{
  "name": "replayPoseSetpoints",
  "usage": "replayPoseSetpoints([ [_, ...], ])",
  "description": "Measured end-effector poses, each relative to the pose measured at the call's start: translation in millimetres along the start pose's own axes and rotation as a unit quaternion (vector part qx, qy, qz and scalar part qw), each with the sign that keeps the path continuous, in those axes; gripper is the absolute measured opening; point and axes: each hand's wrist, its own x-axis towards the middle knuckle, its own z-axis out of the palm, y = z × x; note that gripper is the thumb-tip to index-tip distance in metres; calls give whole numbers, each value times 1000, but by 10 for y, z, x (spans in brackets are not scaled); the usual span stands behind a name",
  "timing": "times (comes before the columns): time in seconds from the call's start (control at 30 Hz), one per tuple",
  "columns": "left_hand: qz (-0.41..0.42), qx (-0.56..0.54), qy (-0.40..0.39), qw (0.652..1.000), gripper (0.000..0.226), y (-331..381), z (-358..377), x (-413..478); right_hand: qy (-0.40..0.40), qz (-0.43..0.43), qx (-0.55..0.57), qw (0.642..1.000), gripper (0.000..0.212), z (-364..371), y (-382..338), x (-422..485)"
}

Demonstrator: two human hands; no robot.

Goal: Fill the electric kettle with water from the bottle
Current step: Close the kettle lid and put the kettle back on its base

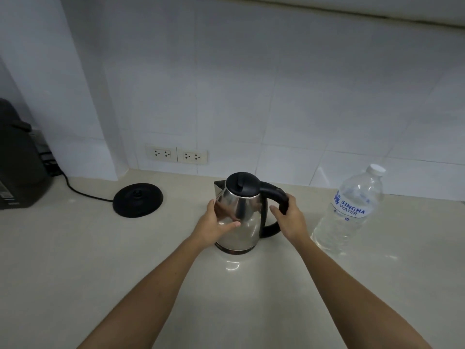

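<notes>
A steel electric kettle point(242, 217) with a black lid, closed, and a black handle stands upright on the pale counter point(125, 260), off its base. My left hand point(216, 224) is pressed against the kettle's left side, thumb across the steel body. My right hand point(289, 217) wraps around the black handle on the kettle's right. A clear plastic water bottle point(349, 210) with a white cap on and a blue-lettered label stands to the right of the kettle, apart from both hands.
The kettle's round black base point(138, 199) lies on the counter to the left, its cord running to the far left. A dark appliance point(17, 157) stands at the left edge. Two wall sockets point(176, 154) sit on the tiled wall behind.
</notes>
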Motion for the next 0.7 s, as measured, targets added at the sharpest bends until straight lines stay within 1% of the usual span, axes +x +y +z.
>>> replayPoseSetpoints([
  [0.07,-2,-4,-10,1000,85,14,14,-16,6,-5,-5,1000,34,-19,5,14],
  [0.17,-1,42,27,999,92,66,67,-39,9,-14,-9,1000,31,-40,-3,27],
  [0.23,-5,58,58,997,89,90,80,-37,16,-25,-1,1000,28,-48,-14,39],
  [0.33,3,58,69,996,82,139,-8,-26,29,-37,-5,999,28,-68,-103,80],
  [0.4,11,58,78,995,83,201,-136,2,35,-40,-9,999,29,-54,-223,135],
  [0.57,32,64,94,993,93,313,-648,129,39,-69,10,997,29,141,-717,274],
  [0.7,48,51,100,993,80,258,-1232,204,34,-81,44,995,31,493,-1164,324],
])
